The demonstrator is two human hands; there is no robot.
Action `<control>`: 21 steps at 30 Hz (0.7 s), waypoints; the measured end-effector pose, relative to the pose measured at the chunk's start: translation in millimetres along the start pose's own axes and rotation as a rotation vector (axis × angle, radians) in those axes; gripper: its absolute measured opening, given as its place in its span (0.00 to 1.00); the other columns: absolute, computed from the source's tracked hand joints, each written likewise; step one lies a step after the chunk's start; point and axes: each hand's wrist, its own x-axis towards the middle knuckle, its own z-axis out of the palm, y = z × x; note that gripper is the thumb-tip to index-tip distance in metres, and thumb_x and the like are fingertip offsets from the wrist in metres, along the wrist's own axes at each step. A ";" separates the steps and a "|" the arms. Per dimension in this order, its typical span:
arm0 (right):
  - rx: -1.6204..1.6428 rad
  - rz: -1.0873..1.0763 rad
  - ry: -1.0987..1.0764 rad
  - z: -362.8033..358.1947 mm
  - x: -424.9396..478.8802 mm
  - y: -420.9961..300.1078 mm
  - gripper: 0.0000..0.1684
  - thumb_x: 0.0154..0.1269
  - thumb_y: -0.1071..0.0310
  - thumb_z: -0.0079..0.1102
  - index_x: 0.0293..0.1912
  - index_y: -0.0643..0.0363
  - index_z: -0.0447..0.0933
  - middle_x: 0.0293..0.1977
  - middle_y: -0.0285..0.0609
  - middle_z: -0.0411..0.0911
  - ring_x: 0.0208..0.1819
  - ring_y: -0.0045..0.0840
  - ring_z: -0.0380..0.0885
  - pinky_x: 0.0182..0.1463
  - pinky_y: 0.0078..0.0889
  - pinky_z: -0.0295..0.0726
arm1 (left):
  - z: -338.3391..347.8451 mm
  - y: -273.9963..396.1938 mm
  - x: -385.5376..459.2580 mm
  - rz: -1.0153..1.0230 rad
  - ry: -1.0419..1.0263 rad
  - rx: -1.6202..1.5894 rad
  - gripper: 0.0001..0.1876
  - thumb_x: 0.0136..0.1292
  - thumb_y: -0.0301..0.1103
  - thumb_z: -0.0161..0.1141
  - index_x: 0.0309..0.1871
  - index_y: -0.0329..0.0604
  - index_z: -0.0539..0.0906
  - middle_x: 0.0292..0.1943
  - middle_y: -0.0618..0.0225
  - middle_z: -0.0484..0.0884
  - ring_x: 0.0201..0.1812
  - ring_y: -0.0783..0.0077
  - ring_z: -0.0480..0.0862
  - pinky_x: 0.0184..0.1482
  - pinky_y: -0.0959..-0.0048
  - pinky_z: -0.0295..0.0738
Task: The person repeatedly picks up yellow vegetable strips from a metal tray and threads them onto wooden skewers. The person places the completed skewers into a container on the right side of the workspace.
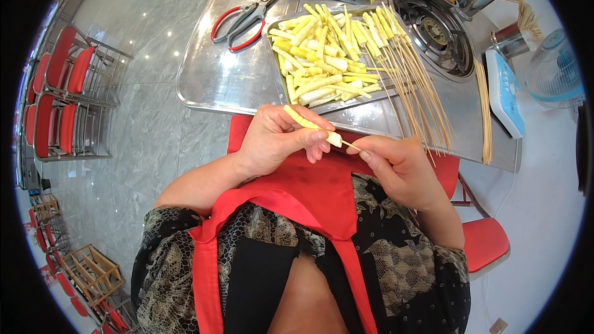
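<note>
Between thumb and fingers, my left hand grips a pale yellow bamboo shoot, its cut white end facing right. A thin bamboo skewer meets that cut end, and my right hand pinches the skewer. How deep the skewer sits inside the shoot is hidden. Just beyond my hands, a metal tray holds a heap of loose bamboo shoots. Along its right side lie several skewered bamboo shoots, their bare sticks fanned towards me over the tray's edge.
Red-handled scissors lie on the steel table, left of the tray. A gas burner is set in at right, near a bundle of skewers and a blue-white device. Metal cups of skewers stand behind. Red chairs are stacked at left.
</note>
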 end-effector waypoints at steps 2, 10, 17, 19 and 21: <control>0.015 0.007 0.009 4.4 -0.7 -0.7 0.06 0.61 0.74 0.51 0.37 0.62 0.76 0.19 0.47 0.73 0.17 0.32 0.73 0.22 0.26 0.69 | -0.1 -2.0 -0.5 -0.013 -0.007 -0.002 0.07 0.61 0.24 0.57 0.40 0.31 0.80 0.28 0.59 0.82 0.26 0.76 0.82 0.28 0.80 0.79; 0.007 0.000 -0.007 13.9 0.1 -1.6 0.04 0.62 0.74 0.50 0.35 0.62 0.74 0.22 0.46 0.74 0.21 0.36 0.75 0.23 0.29 0.70 | 2.2 -2.5 -2.3 0.008 -0.044 0.015 0.07 0.61 0.24 0.57 0.40 0.30 0.80 0.30 0.58 0.83 0.27 0.76 0.82 0.29 0.80 0.79; -0.053 0.014 0.013 14.2 4.1 -0.8 0.02 0.62 0.74 0.50 0.34 0.61 0.72 0.22 0.45 0.74 0.23 0.38 0.76 0.25 0.31 0.71 | 0.9 -3.5 0.6 -0.003 0.019 0.011 0.07 0.61 0.24 0.58 0.41 0.31 0.79 0.29 0.59 0.82 0.25 0.76 0.81 0.28 0.80 0.79; -0.125 0.025 0.038 10.0 6.5 1.1 0.03 0.62 0.74 0.51 0.35 0.62 0.72 0.22 0.45 0.74 0.22 0.38 0.75 0.25 0.31 0.71 | -0.7 -1.5 5.6 0.047 0.107 0.005 0.08 0.61 0.24 0.58 0.43 0.32 0.78 0.30 0.59 0.82 0.25 0.77 0.80 0.29 0.80 0.78; -0.176 -0.008 0.157 -1.3 9.5 -0.1 0.03 0.60 0.73 0.53 0.31 0.62 0.73 0.22 0.45 0.74 0.23 0.35 0.76 0.26 0.31 0.71 | -2.2 0.0 8.7 0.092 0.147 -0.030 0.10 0.60 0.24 0.58 0.45 0.33 0.77 0.31 0.59 0.81 0.26 0.78 0.79 0.29 0.79 0.78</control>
